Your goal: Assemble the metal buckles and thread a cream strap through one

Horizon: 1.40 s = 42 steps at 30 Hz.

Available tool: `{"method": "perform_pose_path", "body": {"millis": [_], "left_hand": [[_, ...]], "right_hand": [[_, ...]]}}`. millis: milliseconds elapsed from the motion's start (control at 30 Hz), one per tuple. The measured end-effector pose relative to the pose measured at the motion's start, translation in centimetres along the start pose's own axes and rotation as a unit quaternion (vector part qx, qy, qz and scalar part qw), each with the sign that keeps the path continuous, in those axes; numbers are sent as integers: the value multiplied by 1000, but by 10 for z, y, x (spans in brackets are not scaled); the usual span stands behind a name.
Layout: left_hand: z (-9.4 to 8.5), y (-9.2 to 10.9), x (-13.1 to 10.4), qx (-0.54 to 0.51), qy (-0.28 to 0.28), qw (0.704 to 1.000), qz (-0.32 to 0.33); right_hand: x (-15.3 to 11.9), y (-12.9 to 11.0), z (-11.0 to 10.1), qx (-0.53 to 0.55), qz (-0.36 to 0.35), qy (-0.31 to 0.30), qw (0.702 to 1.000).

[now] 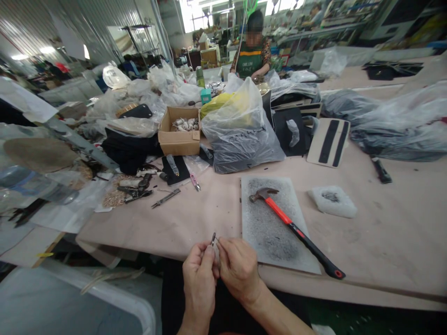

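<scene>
Most of the small metal piece (213, 238) is being hidden right now by the fingertips wrapped around it, and with only a slim dark tip being shown, its full shape cannot be made out. A thin sliver (217, 239) is being pinched by the right hand (240, 267), too fine to be identified, and whether it is being joined to the piece cannot be told. The curled fingers of that hand are being masked by its own back, and both forearms are being cut off by the lower frame edge. And here is the grip: the piece is being clasped between thumb and forefinger of the left hand (200, 270), its tip being pointed upward, just beside the right fingertips, the pair being held close together at the table's (195, 218) near edge, left of the slab (258, 223). On that slab a hammer (286, 221) is being supported, its handle being slanted past the slab's near right corner. Farther back, toward the table's far edge, the contents of a plastic bag (240, 144) are being blurred by its film, and a co-worker (249, 63) is being partly screened by the heap.
</scene>
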State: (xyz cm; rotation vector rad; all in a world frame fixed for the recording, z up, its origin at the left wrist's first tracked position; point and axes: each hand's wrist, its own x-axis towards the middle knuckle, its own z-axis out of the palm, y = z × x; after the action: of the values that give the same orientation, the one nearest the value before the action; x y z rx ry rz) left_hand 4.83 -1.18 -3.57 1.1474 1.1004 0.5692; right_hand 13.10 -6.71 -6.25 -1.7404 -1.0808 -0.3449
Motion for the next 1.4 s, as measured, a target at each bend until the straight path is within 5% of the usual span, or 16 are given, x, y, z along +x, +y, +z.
{"method": "perform_pose_path", "body": {"millis": [267,567,633,800,1133,1400], "left_hand": [[-1,1,2,-21,-10,999,-32],[-15,4,5,77,-129,989,11],[-17,8,5,108,-127,986,32],[-17,10,-1,172,-94,976,98],[-16,4,0,162,-85,979,89],[-16,9,-2,171,-44,979,103]], "right_hand": [[-2,-6,0,-13,176,-131,976],[7,-19,-12,236,418,-181,859],[4,-22,-13,247,417,-169,858],[-2,-26,-14,175,349,-133,911],[-1,-25,-14,158,272,-145,938],[11,-28,-18,241,337,-165,895]]}}
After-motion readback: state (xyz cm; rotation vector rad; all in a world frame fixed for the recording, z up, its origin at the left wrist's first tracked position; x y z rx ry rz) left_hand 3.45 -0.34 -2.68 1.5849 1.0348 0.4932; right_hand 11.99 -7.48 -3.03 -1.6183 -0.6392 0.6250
